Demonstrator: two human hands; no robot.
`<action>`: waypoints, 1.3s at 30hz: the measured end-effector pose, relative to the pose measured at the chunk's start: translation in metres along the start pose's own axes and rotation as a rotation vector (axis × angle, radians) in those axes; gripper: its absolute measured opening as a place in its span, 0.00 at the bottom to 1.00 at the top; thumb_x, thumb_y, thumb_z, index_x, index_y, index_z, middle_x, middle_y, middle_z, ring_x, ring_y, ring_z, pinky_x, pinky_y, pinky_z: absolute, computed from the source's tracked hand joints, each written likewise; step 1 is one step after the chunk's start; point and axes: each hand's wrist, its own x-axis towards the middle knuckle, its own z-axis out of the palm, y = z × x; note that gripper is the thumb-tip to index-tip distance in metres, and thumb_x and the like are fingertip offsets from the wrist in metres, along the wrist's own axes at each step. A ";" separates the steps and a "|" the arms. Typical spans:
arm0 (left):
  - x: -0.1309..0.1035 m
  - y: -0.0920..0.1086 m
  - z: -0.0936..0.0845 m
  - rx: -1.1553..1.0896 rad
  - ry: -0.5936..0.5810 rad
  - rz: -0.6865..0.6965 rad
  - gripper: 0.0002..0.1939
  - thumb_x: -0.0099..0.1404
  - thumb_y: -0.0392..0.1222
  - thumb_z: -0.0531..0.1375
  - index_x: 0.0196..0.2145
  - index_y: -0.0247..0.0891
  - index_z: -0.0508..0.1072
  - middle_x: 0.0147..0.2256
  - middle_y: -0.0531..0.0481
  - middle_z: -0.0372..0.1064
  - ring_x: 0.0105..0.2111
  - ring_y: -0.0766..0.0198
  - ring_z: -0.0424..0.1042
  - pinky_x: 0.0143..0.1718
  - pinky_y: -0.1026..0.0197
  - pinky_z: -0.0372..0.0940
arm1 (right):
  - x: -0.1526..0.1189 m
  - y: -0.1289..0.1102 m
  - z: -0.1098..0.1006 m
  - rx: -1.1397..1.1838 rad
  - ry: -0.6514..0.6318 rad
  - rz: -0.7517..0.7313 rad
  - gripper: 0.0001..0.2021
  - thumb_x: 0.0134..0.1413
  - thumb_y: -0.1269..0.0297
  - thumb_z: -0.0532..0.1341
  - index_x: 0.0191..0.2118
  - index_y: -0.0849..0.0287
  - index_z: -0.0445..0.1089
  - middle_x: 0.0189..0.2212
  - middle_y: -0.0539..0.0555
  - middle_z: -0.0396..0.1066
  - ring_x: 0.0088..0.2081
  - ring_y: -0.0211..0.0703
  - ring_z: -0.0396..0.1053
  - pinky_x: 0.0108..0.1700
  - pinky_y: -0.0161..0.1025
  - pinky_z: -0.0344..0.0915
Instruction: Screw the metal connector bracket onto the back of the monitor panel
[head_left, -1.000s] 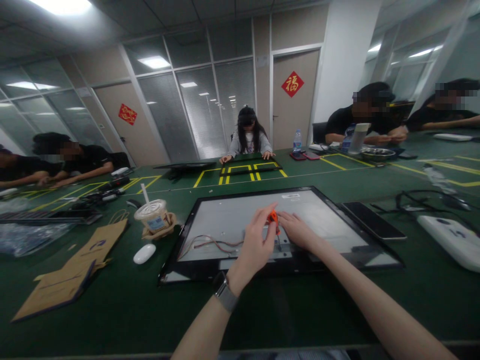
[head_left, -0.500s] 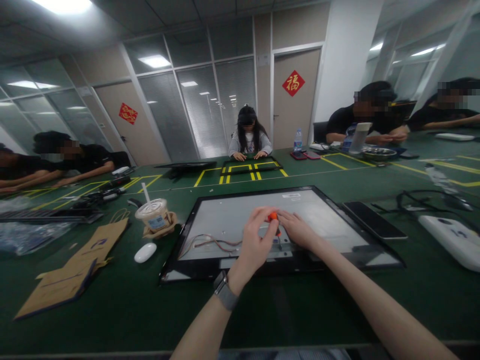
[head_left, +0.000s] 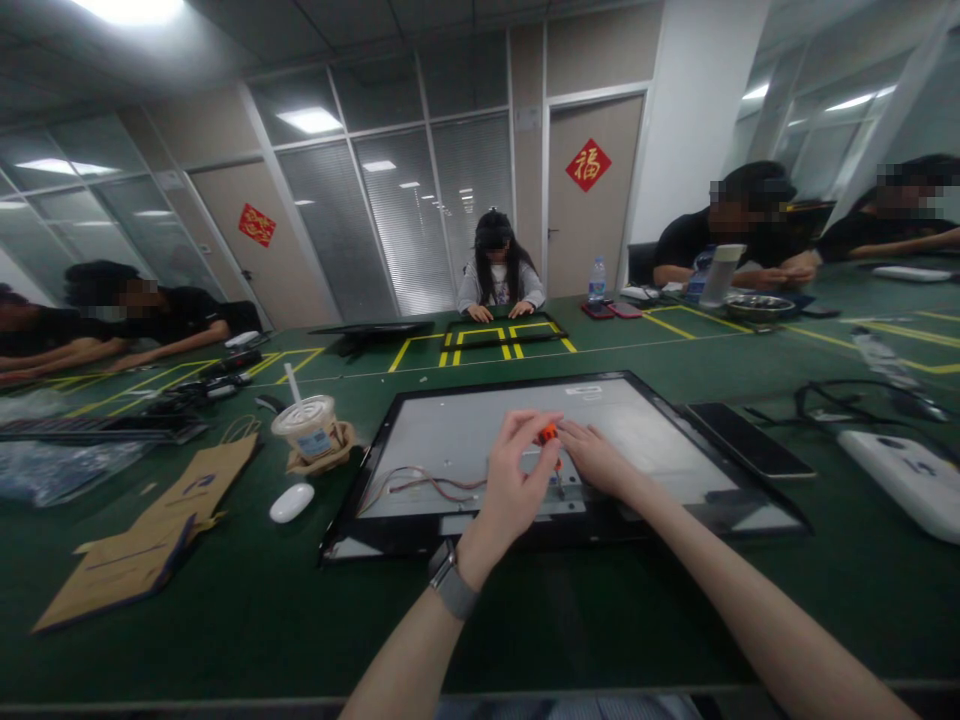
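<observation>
A flat display panel (head_left: 465, 440) with a black frame and grey back lies before me on the green table. My left hand (head_left: 517, 475), with a watch on its wrist, has its fingers around the top of a screwdriver (head_left: 549, 434) with an orange and black handle. The tool stands roughly upright, its thin shaft pointing down at a metal strip (head_left: 571, 497) near the panel's front edge. My right hand (head_left: 600, 460) lies on the panel just right of the handle, fingers stretched out; whether its fingertips touch the tool is hard to see. Thin wires (head_left: 427, 480) run across the panel's left part.
Left of the panel are a drink cup with a straw (head_left: 309, 430), a white mouse (head_left: 291, 503) and a paper bag (head_left: 150, 540). A phone (head_left: 746, 440), black cables (head_left: 825, 400) and a white case (head_left: 904, 480) lie right. Other people sit around the table.
My left thumb and fingers have spread slightly on the screwdriver handle, showing more of it. My right hand has stayed in place.
</observation>
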 end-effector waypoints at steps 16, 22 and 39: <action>-0.006 0.000 0.000 0.252 -0.122 0.118 0.24 0.77 0.37 0.45 0.68 0.41 0.57 0.58 0.39 0.65 0.56 0.56 0.69 0.59 0.50 0.67 | -0.001 0.000 -0.001 0.038 0.002 0.004 0.28 0.65 0.77 0.47 0.68 0.61 0.62 0.69 0.68 0.59 0.69 0.58 0.58 0.67 0.64 0.55; -0.005 -0.003 0.001 0.263 -0.064 0.136 0.18 0.75 0.42 0.54 0.61 0.43 0.68 0.46 0.44 0.69 0.44 0.58 0.71 0.48 0.55 0.71 | -0.003 -0.005 -0.007 0.040 -0.014 0.014 0.27 0.65 0.76 0.47 0.67 0.62 0.63 0.69 0.68 0.58 0.69 0.58 0.57 0.67 0.64 0.54; -0.001 0.000 0.000 0.068 -0.063 0.012 0.16 0.74 0.45 0.56 0.56 0.42 0.74 0.48 0.44 0.68 0.47 0.58 0.70 0.52 0.53 0.69 | -0.002 -0.002 -0.003 0.040 -0.005 0.003 0.29 0.65 0.77 0.47 0.68 0.60 0.61 0.69 0.67 0.59 0.70 0.59 0.57 0.66 0.65 0.55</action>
